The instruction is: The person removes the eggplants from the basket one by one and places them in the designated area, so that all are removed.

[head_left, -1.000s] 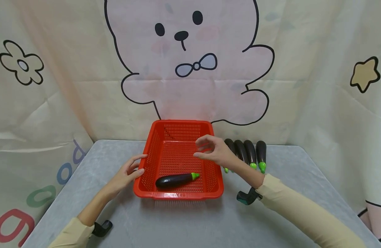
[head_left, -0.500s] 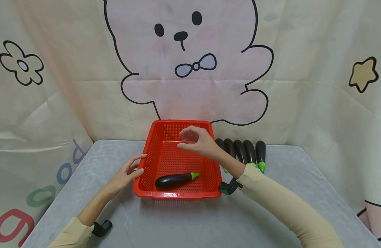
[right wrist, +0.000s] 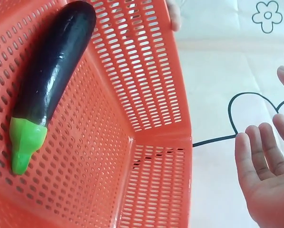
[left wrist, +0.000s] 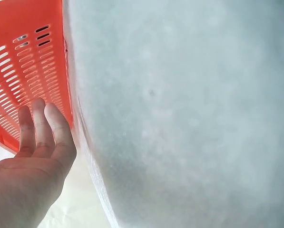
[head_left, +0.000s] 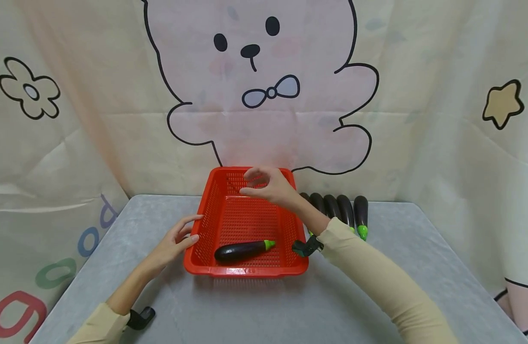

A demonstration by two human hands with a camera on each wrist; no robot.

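Observation:
A red perforated plastic basket (head_left: 247, 272) stands on the table, with one dark eggplant (head_left: 240, 252) lying crosswise near its front, green stem end to the right. My left hand (head_left: 175, 242) touches the basket's left side, its fingers relaxed and lightly bent, as the left wrist view also shows. Over the far right part of the basket hovers my right hand (head_left: 273, 187), fingers loosely bent and thumb apart, holding nothing. In the right wrist view the eggplant (right wrist: 53, 66) appears well away from that hand (right wrist: 270, 180).
Several more eggplants (head_left: 345, 210) lie side by side on the grey table (head_left: 375, 296), right of the basket and partly hidden by my right arm. The rightmost eggplant (head_left: 361, 215) sits slightly apart. A printed curtain (head_left: 418, 143) hangs behind the table.
My right hand has moved left and away from me, from the basket's right edge to over its far part. The left hand, basket and eggplant inside stay in place.

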